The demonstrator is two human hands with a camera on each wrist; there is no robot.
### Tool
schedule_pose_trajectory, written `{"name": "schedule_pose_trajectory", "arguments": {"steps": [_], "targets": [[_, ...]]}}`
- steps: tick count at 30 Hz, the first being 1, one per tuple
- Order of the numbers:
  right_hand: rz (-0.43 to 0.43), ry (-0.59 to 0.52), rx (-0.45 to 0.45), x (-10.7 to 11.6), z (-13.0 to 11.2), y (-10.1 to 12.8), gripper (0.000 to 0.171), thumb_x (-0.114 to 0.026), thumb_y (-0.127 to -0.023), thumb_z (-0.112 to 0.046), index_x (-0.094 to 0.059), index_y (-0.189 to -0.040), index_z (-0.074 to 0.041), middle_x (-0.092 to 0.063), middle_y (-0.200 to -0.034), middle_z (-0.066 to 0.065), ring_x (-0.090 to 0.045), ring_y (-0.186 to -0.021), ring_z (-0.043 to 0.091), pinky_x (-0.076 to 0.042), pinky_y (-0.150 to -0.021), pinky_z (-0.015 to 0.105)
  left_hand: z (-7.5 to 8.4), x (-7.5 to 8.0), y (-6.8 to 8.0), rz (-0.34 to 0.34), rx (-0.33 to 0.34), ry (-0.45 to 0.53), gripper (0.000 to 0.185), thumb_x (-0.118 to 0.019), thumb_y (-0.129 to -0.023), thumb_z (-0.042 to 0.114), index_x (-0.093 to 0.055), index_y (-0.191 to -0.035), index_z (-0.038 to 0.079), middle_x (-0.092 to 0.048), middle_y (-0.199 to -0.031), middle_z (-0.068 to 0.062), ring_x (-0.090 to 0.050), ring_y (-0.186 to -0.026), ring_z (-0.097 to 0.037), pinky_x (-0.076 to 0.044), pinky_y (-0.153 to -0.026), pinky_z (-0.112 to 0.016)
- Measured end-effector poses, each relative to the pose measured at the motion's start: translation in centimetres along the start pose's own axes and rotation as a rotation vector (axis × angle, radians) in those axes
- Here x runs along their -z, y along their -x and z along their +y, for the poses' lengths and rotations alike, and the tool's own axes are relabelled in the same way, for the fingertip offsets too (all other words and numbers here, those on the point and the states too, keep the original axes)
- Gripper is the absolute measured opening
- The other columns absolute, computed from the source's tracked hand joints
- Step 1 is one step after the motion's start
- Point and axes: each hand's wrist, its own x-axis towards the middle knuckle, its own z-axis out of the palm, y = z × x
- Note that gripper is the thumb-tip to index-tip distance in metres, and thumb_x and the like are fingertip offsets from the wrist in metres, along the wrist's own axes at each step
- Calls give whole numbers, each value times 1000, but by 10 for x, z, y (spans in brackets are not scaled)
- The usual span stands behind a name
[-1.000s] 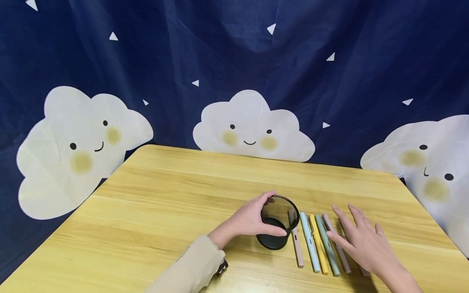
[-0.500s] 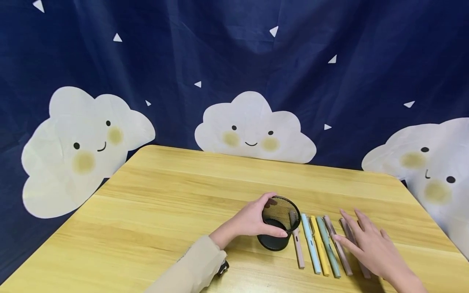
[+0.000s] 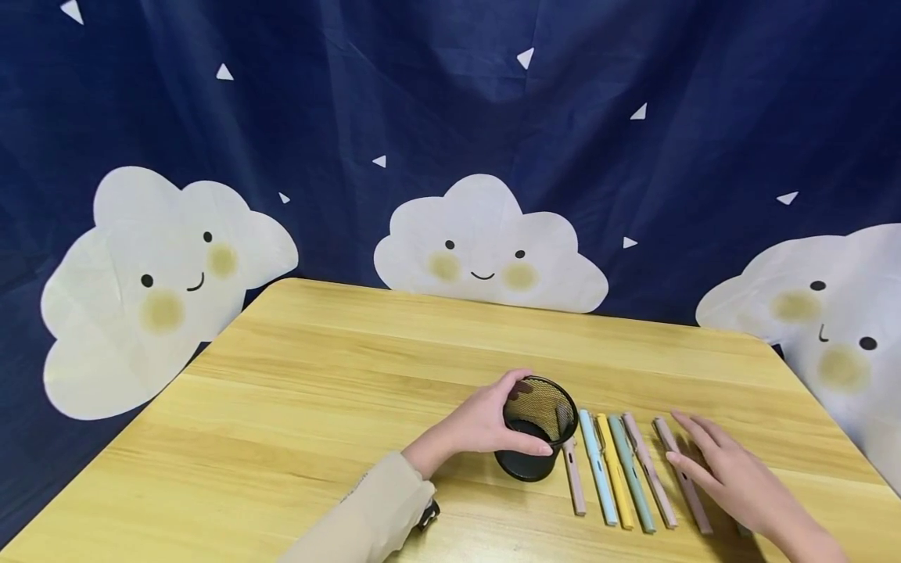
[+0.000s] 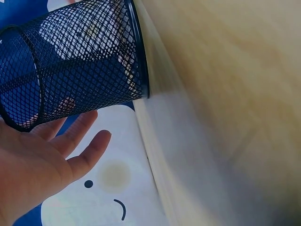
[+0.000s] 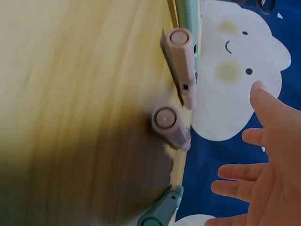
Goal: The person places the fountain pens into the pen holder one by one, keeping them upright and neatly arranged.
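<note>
Toward the table's [image 3: 296,375] near edge, right of middle, the left hand [image 3: 479,422] curls round the black mesh cup [image 3: 536,438], steadying it upright. Just right of the cup lies a row of pens [image 3: 619,477] — pink, blue, yellow, green, pink, mauve. The right hand [image 3: 739,477] hovers flat, fingers spread, over the rightmost pens, holding nothing — likely choosing one; the next move calls for pinching a single pen.

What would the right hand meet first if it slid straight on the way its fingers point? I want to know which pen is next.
Probably the rightmost pink pen: the right hand hovers open with fingertips at it, though contact is unclear.
</note>
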Motion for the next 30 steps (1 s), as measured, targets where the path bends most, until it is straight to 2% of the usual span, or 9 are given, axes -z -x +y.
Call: {"name": "schedule_pose_trajectory", "arguments": {"steps": [11,19,26,30], "targets": [[30,-25,25,4,14,0,55,-49,-93,-31,-37,-131,6,-41,-119,32,-44,-102,51,-37,-73,61,1,0,1,0,12,12,89,-75,-66,45,-27,-138,21,-48,-124,1,-48,-108,-17,-39,-88,-27],[-12,-64,0,8,29,-2,55,-50,-92,-30,-36,-130,8,-43,-116,34,-47,-98,50,-41,-69,57,0,-1,1,8,2,1,89,-75,-67,44,-27,-138,21,-48,-124,3,-49,-106,-15,-40,-88,-27],[-22,-110,-2,7,39,-4,55,-54,-91,-26,-36,-129,10,-50,-106,25,-53,-89,35,-45,-63,48,0,-1,0,6,5,-2,89,-75,-67,44,-28,-138,20,-48,-124,1,-49,-107,-17,-40,-87,-27],[-39,-131,19,6,46,-6,54,-54,-91,-22,-35,-127,13,-52,-90,12,-52,-75,15,-43,-57,32,1,0,1,4,13,-12,90,-75,-67,46,-27,-138,21,-48,-124,3,-48,-108,-16,-40,-88,-27]]}}
